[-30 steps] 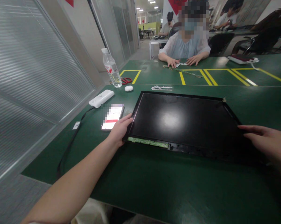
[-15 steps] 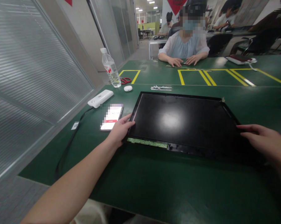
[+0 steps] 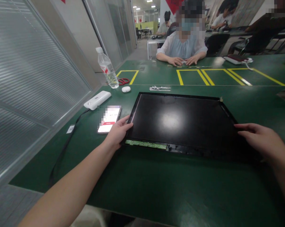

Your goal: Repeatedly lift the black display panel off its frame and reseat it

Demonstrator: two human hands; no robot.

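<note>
A black flat display panel (image 3: 180, 121) lies face up on the green table (image 3: 156, 186), a green circuit strip (image 3: 146, 144) showing along its near edge. My left hand (image 3: 117, 132) grips the panel's near left corner, thumb on top. My right hand (image 3: 259, 140) holds the panel's right edge, fingers extended over the rim.
A phone (image 3: 109, 119) lies just left of the panel. Behind it sit a white power bank (image 3: 97, 100) with a black cable, a water bottle (image 3: 106, 67), red scissors (image 3: 123, 81) and a white case (image 3: 126, 89). A person (image 3: 182, 47) works across the table.
Both hands keep their hold on the panel. The view has shifted slightly; the person opposite has drawn both hands closer together.
</note>
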